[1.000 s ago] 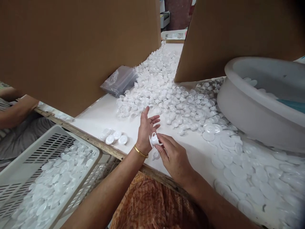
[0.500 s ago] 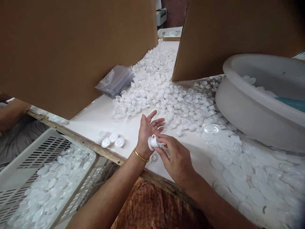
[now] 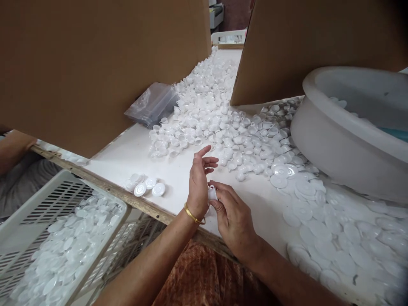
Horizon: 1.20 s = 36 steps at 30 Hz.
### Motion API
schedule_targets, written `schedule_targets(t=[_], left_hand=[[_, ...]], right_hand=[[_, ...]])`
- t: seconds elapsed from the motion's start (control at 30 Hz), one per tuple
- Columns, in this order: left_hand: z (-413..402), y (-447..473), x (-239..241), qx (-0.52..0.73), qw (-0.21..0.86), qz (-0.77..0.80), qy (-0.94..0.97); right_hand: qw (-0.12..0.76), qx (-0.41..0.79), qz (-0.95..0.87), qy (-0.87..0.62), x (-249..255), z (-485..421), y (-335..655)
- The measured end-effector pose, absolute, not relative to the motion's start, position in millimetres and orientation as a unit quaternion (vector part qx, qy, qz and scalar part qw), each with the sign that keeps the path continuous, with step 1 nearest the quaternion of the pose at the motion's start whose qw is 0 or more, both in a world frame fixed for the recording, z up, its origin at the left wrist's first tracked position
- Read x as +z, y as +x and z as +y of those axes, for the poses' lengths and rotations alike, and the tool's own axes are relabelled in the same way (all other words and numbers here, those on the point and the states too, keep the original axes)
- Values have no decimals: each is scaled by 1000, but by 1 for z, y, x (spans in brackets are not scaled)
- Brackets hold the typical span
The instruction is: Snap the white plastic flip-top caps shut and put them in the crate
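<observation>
Between thumb and fingers, my right hand [image 3: 236, 221] pinches a tiny white toy cup [image 3: 212, 194] with a small loop handle. My left hand [image 3: 199, 180] stands upright beside it, fingers stretched out and apart, its palm against or very close to the cup's base. The saucer at that base is mostly hidden by the left palm. Several small white pieces with round disc faces [image 3: 158, 190] lie on the white table [image 3: 117, 148] to the left of my left hand. Beyond both hands spreads a large heap of small white cups [image 3: 204, 110].
Flat white saucers [image 3: 318, 225] cover the table's right side, below a big pale tub [image 3: 347, 157]. Cardboard sheets [image 3: 105, 63] stand left and right. A clear plastic bag [image 3: 153, 104] lies by the heap. At lower left is a slatted crate [image 3: 19, 229] of white pieces; another person's arm [image 3: 15, 151] shows behind.
My left palm has turned inward and closed up against the cup's base, hiding the saucer seen earlier. My right hand still holds the cup. The view has shifted slightly.
</observation>
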State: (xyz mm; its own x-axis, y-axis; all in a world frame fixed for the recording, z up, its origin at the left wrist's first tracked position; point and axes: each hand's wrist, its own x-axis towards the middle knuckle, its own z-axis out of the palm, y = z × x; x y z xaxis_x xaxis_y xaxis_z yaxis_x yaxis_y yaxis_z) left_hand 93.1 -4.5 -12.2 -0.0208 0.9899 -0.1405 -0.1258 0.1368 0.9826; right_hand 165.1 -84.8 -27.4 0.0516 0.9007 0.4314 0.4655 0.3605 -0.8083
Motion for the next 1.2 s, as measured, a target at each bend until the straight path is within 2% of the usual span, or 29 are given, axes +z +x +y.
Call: schedule_targets(t=[0.17, 0.33, 0.4, 0.5, 0.6, 0.73, 0.83, 0.9, 1.0, 1.07, 1.13, 1.2], left_hand=[[-4, 98, -11, 482, 580, 505, 419], [-5, 104, -8, 490, 631, 499, 336], [-4, 103, -10, 497, 648, 499, 290], [-5, 91, -10, 507, 634, 514, 278], [-13, 71, -2, 498, 563, 516, 412], [-27, 44, 11, 351, 474, 441, 677], [-26, 24, 9, 285, 373, 455, 757], [-19, 9, 5, 228, 267, 504, 789], [-8, -17, 3, 62, 74, 535, 839], [-1, -31, 4, -27, -24, 550, 834], [3, -38, 4, -59, -76, 559, 824], [3, -35, 3, -31, -100, 577, 810]], right_hand=[[502, 187, -652, -537, -26, -83, 166], [505, 165, -653, -540, -26, -83, 169], [504, 191, -645, -542, -27, -84, 169], [500, 290, -614, -538, -28, -84, 169], [505, 393, -534, -553, -28, -80, 170], [487, 466, -475, -566, -26, -72, 171], [446, 497, -509, -543, -22, -67, 176], [445, 468, -518, -561, -16, -64, 189], [480, 370, -509, -611, -3, -67, 233], [472, 314, -507, -649, 7, -76, 269], [397, 263, -526, -704, 13, -93, 301], [270, 201, -569, -750, 12, -114, 319]])
